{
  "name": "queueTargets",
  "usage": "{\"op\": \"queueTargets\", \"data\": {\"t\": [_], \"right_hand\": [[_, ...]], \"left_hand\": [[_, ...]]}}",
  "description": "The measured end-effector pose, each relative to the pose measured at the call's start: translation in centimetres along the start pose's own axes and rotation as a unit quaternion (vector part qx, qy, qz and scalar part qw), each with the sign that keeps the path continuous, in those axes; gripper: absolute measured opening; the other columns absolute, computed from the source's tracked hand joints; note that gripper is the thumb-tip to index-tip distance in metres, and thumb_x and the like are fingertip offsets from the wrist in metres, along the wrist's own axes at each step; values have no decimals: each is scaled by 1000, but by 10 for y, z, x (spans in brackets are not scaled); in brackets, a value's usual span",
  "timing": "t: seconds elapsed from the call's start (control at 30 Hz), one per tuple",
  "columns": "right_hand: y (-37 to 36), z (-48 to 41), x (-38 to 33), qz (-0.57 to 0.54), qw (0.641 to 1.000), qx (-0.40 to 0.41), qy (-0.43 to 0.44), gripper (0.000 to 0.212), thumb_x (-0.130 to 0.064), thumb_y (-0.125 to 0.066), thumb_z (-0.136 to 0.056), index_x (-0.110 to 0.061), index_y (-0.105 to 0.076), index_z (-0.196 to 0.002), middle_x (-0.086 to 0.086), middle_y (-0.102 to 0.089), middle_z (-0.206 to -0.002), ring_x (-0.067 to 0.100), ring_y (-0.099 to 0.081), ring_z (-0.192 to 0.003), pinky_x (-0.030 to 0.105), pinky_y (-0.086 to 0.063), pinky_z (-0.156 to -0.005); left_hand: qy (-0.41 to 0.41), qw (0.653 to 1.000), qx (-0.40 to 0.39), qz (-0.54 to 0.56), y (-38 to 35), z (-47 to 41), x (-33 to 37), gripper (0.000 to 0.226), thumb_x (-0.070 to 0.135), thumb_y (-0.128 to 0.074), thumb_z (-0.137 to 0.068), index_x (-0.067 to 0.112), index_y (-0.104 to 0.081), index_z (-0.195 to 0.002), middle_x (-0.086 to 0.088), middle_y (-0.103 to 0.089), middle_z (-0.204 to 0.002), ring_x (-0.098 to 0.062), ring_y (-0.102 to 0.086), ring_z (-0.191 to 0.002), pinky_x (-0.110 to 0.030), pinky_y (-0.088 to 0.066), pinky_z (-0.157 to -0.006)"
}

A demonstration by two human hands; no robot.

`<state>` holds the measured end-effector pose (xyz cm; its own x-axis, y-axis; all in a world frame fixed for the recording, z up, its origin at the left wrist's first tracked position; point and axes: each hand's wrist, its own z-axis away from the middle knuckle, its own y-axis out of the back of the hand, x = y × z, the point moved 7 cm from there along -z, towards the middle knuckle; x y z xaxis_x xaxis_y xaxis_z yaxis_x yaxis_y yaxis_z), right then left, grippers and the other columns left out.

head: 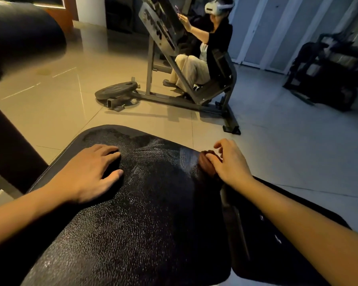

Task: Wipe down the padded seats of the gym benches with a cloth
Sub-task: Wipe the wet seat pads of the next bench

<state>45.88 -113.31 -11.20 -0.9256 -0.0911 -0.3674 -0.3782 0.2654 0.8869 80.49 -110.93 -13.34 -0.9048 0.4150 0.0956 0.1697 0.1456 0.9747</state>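
A black padded bench seat (153,203) fills the lower middle of the view, its cracked surface glossy with wet streaks near the far end. My left hand (89,172) rests flat on the pad's left side, fingers spread and straight. My right hand (225,162) sits at the pad's right edge, thumb touching the surface and fingers loosely curled above it. A dull reddish-brown patch (206,165) lies on the pad right under that thumb; it looks like the hand's reflection, and I cannot tell if it is a cloth. No cloth shows plainly.
A second black pad (277,234) lies under my right forearm. On the tiled floor ahead stands a grey weight machine (174,65) with a person seated in it, and a weight plate (117,89) lies by its base. Another machine (329,69) stands at the far right.
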Motion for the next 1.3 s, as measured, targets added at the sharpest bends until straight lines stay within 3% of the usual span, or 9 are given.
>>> {"op": "queueTargets", "data": {"t": [0.2,0.37,0.53,0.63,0.73,0.93,1.03,1.13,1.3], "right_hand": [[-16,25,-3,33,996,-73,26,45,-55,-53,-99,-21,-57,-128,-1,-57,-114,19,-57,-102,38,-50,-89],[-18,32,-17,20,999,-24,8,23,-34,-59,-100,-24,-64,-121,1,-71,-112,26,-65,-103,39,-52,-87],[-49,84,-114,-19,958,-111,265,29,-18,-63,-94,-25,-62,-122,-1,-68,-121,25,-63,-112,44,-52,-98],[-37,28,-63,-14,988,-78,133,31,-17,-56,-98,-37,-67,-119,-8,-65,-126,19,-59,-119,35,-46,-105],[-23,-4,-11,117,992,-33,-21,29,-31,-53,-103,-21,-66,-127,1,-55,-129,22,-52,-117,38,-45,-103],[-54,54,-118,-9,969,-101,226,27,-20,-55,-100,-17,-64,-125,0,-61,-129,20,-52,-118,38,-45,-104],[-49,8,-72,-36,985,-103,130,37,-11,-52,-99,-39,-67,-118,-11,-65,-128,15,-59,-118,36,-46,-105],[-43,-22,-14,-13,998,-50,-46,28,-23,-47,-104,-36,-67,-118,-3,-69,-117,22,-64,-110,37,-51,-91],[-71,35,-138,-73,978,-112,160,35,-21,-54,-102,-24,-61,-136,-1,-60,-142,22,-53,-131,38,-40,-114]], "left_hand": [[4,1000,-5,1,-2,-1,-2,90,78,-21,-89,17,-54,-147,-1,-48,-154,-19,-42,-139,-40,-34,-116],[5,1000,-6,-8,-3,-1,-2,92,81,-21,-88,18,-52,-148,0,-48,-154,-19,-41,-140,-40,-34,-115],[-3,1000,0,-6,-4,0,-3,90,80,-25,-90,16,-54,-146,-1,-49,-153,-19,-43,-138,-39,-35,-114],[-4,1000,4,1,-4,-1,-3,90,80,-26,-90,16,-54,-147,-1,-49,-153,-19,-43,-139,-39,-35,-114],[-4,1000,2,0,-5,-1,-3,91,81,-24,-89,16,-53,-147,-2,-49,-153,-20,-43,-139,-41,-36,-115],[0,1000,12,13,-3,0,-4,90,81,-25,-89,18,-51,-149,1,-46,-155,-17,-40,-141,-39,-34,-115],[-2,1000,11,10,-4,-1,-4,90,81,-26,-90,18,-51,-149,1,-47,-155,-17,-41,-140,-39,-34,-115],[-2,1000,9,2,-5,-1,-3,89,80,-25,-90,19,-51,-148,1,-46,-155,-17,-41,-140,-39,-34,-115],[6,999,27,20,0,0,-3,78,68,-26,-95,15,-58,-143,-2,-53,-149,-19,-46,-136,-39,-36,-113]]}}
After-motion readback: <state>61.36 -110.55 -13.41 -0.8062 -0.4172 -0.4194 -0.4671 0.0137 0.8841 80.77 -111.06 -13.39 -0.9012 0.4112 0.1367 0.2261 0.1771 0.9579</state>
